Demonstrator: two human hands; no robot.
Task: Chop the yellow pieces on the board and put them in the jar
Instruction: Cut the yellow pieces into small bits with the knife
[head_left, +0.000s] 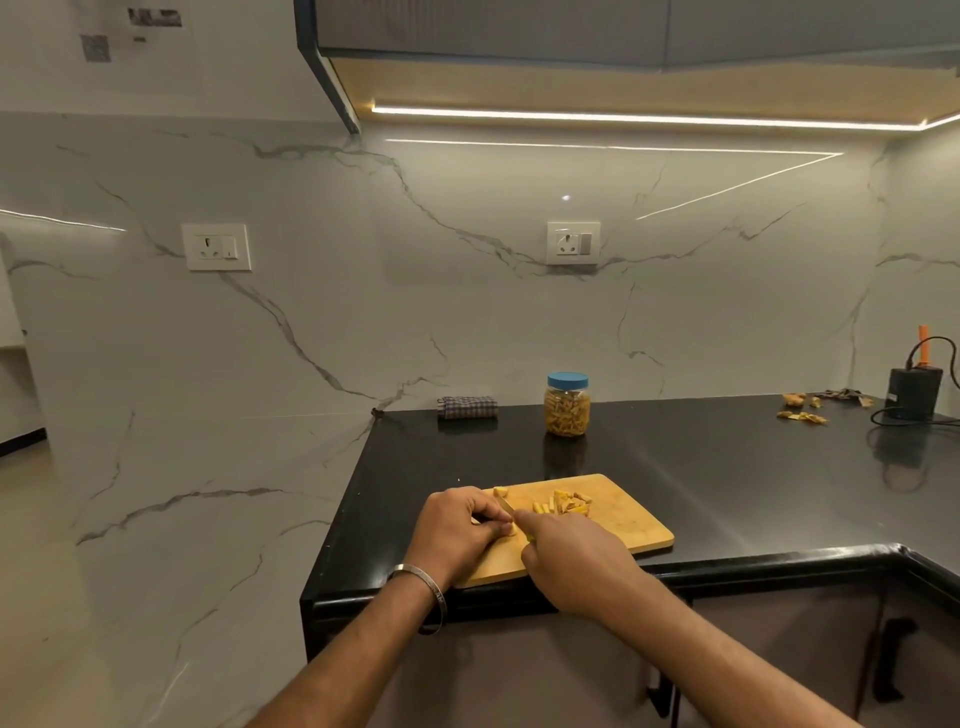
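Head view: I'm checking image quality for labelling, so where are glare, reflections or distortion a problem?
Head view: the LED strip glares and mirrors on the marble wall; the black counter reflects the jar; the wide angle bends the cabinet edges; the knife between the left hand and right hand is too small to read.

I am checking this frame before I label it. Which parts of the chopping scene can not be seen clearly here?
Head view, the only view:
- The piece held by the left hand: hidden under its curled fingers.
- The knife: only a short bit of blade shows; the right hand covers the handle.
- The jar: lid on; its contents are too small to identify.
- The scraps on the far counter: too small to name.
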